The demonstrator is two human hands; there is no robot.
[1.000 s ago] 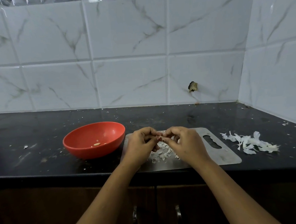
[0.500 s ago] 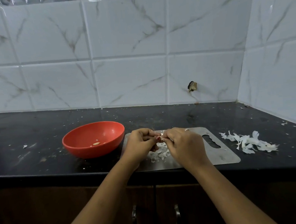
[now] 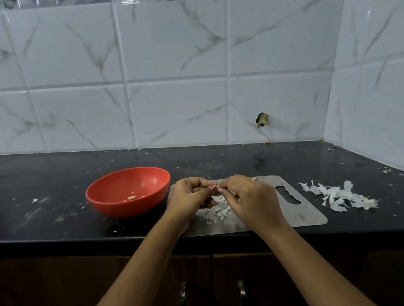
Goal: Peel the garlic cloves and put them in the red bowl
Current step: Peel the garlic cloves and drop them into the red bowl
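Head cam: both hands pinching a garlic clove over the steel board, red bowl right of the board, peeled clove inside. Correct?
No. The head view shows the red bowl left of the steel board, not right. The rest stands: left hand and right hand pinch a garlic clove over the board, peeled clove in the bowl.

Red bowl (image 3: pixel 119 208) is seen as smooth glossy plastic; cutting board (image 3: pixel 305 215) as dull brushed metal; counter (image 3: pixel 54 177) as dark polished stone; wall tiles (image 3: pixel 175 59) are glazed, marble-veined; garlic skins (image 3: pixel 337 194) thin, papery; cabinet doors (image 3: pixel 62 294) dark matt wood
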